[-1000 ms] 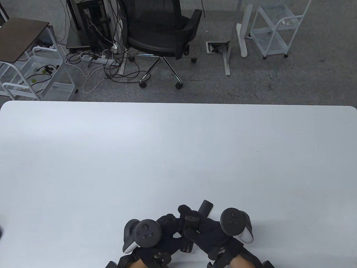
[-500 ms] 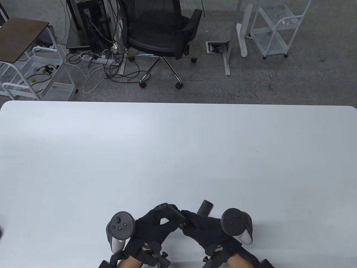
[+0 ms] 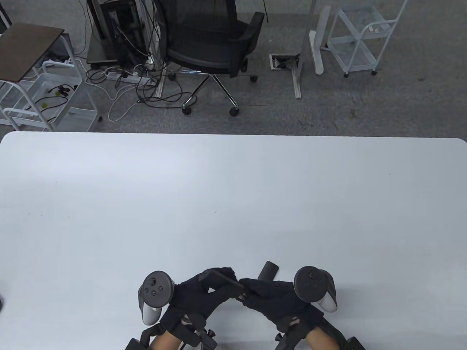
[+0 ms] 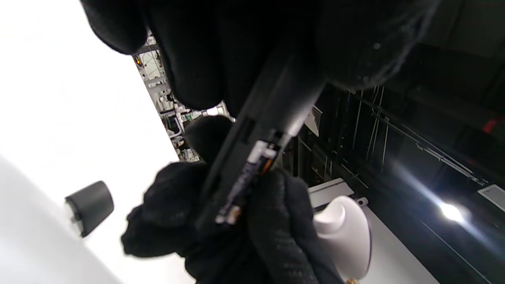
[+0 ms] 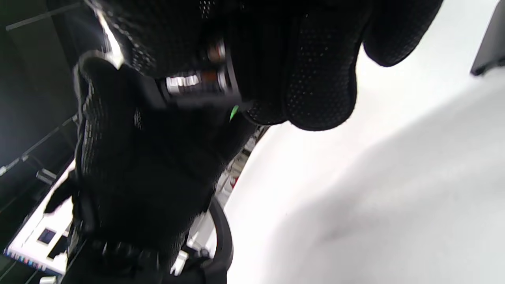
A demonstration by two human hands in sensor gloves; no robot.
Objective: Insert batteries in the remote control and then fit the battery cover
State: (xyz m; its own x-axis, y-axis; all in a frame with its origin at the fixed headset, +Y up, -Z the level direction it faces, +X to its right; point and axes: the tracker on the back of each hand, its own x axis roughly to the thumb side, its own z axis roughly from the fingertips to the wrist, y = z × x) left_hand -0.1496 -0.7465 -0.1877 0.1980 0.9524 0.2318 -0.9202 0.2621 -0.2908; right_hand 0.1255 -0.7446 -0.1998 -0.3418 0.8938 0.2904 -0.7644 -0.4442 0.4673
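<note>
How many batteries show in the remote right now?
2, likely: one silver-tipped cylindrical battery in the slim black plastic remote, a second battery beside it, mostly hidden.

Both hands wear black knit gloves: the left hand (image 3: pixel 199 297) and the right hand (image 3: pixel 271 297). The weave shows a fine dotted texture. A rounded dark-grey tracker with a white handle (image 3: pixel 155 291) rides outside the left; a matching tracker (image 3: pixel 315 290) sits outside the right. Bare skin shows at both wrists, behind black strap hardware.
</note>
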